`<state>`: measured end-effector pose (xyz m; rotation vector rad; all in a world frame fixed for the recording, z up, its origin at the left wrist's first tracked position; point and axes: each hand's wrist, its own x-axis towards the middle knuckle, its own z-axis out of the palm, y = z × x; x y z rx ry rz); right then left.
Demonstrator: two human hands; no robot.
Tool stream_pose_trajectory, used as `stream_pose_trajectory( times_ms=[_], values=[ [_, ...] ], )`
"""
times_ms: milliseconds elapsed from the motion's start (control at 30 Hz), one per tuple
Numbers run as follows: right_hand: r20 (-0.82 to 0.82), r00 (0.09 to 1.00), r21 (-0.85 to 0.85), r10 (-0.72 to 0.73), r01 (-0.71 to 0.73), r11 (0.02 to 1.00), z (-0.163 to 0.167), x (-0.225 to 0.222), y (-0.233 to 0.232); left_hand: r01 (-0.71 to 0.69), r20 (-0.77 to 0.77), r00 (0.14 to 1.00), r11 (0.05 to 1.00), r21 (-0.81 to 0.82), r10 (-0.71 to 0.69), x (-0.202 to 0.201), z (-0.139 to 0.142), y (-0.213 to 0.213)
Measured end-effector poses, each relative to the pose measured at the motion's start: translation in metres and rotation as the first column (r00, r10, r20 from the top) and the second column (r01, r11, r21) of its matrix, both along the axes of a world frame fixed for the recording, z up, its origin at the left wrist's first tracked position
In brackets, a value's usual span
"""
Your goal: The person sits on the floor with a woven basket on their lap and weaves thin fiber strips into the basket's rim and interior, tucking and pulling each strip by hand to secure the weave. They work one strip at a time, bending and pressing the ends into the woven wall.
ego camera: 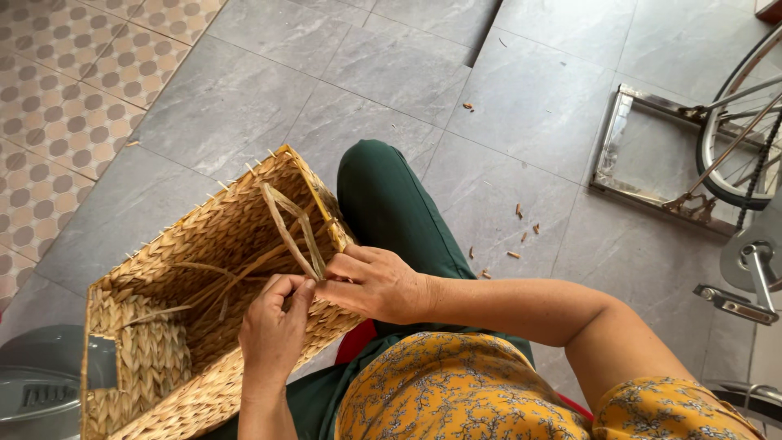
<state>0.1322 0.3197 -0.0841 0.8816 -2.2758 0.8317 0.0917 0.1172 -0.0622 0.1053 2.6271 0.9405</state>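
A person seated low over a grey tiled floor [269, 98] works a rectangular woven basket [204, 244] that leans on its side against a green-trousered knee [391, 204]. The left hand [273, 330] sits at the basket's near rim, fingers closed in a pinch on a flat straw strand [293, 228]; the right hand [375, 281], just beside it at the same rim, has its fingers curled tight on that strand, which loops up over the basket's mouth.

The dry strand looks brittle, and a sharp pull could well snap it or loosen the weave at the rim. Stiff stub ends poke from the basket's far edge and could scratch a finger. The basket, propped only by leg and hands, may tip if either hand lets go.

Left of the basket a grey plastic object [37, 383] crowds the near corner. Beyond the basket the floor lies open. Well to its right, past scattered straw bits [517, 236], a metal frame [652, 147] and a bicycle wheel [745, 130] close that side.
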Motion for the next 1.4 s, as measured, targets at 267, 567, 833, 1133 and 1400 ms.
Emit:
stream_pose_trajectory(
  times_ms=[267,567,833,1133,1400],
  values=[
    [-0.022,0.998,0.067,-0.055,0.057,0.996,0.000,-0.003,-0.007,-0.001,0.002,1.000,1.000,0.001,0.001,0.000,0.001,0.001],
    [0.151,0.963,-0.058,0.224,-0.218,0.974,0.021,0.009,-0.004,0.038,-0.148,0.989,0.993,0.110,-0.022,0.006,0.003,-0.004],
    [0.243,0.108,-0.641,0.964,-0.728,0.243,0.094,0.054,0.046,0.012,-0.171,0.985,0.984,0.180,0.019,0.006,-0.006,-0.002],
    [0.350,0.902,-0.123,0.254,-0.225,0.967,0.043,0.019,0.002,0.039,-0.200,0.980,0.986,0.165,-0.005,0.001,-0.003,0.002],
    [0.184,0.847,-0.456,0.499,-0.376,0.807,0.023,0.054,0.025,0.105,-0.271,0.962,0.957,0.270,-0.029,0.006,-0.002,-0.003]
  ],
)
